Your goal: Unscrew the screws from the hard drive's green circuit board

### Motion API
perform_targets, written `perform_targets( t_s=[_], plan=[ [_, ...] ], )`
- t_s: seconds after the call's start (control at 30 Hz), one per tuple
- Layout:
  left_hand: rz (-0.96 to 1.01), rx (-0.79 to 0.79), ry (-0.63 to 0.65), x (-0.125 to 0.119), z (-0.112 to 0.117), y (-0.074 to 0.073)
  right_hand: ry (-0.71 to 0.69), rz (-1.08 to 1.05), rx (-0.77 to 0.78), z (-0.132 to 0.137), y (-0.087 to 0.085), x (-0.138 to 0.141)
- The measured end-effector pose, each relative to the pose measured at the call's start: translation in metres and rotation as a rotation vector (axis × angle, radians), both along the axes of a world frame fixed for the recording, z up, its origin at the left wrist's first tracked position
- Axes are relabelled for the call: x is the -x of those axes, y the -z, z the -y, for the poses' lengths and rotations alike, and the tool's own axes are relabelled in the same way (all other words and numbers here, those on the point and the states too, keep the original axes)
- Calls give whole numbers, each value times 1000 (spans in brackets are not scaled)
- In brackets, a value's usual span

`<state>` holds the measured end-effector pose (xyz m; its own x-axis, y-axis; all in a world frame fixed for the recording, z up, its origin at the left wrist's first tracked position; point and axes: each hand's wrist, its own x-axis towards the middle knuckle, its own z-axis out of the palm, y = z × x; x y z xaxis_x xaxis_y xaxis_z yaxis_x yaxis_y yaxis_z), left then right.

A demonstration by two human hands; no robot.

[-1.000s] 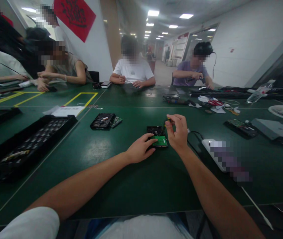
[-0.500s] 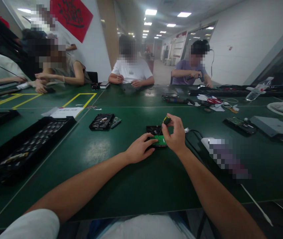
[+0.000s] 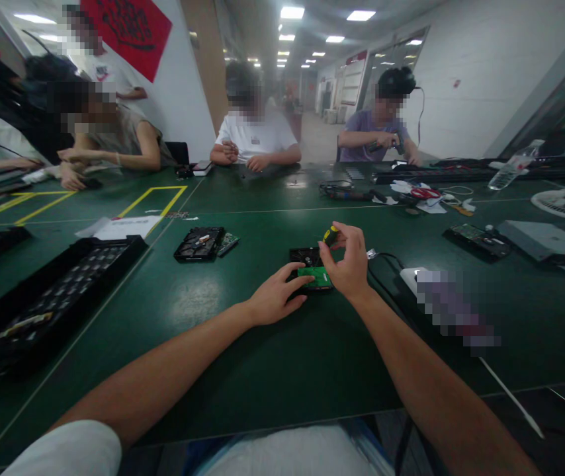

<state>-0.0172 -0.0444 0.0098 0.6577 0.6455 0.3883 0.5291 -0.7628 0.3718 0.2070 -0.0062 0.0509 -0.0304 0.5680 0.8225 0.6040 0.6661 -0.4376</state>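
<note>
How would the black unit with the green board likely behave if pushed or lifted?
The black unit looks stiff, given its boxy, straight-edged shape. Lying flat and low on the table, it would probably slide rather than roll or tip. The green board, exposed where the left hand touches it, may be the more fragile part.

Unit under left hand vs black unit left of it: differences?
The handled unit has a green board on it; the left unit has a second board beside it. The left hand touches the handled unit; no hand touches the left unit. Both lie on the table.
</note>
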Motion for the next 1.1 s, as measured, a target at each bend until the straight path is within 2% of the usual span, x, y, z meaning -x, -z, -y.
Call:
perform_targets(
  t_s=[0.47,0.77,0.87,1.1],
  plan=[
    [-6,10,-2,0,1,-2,-20,27,-13,4,-7,0],
    [-23,-18,-5,-1,-1,3,-14,26,-27,0,0,1],
    [-18,-17,-15,-1,-2,6,-49,35,-44,2,0,1],
    [-40,-16,-41,-1,1,4,-81,63,-44,4,2,0]
  ],
)
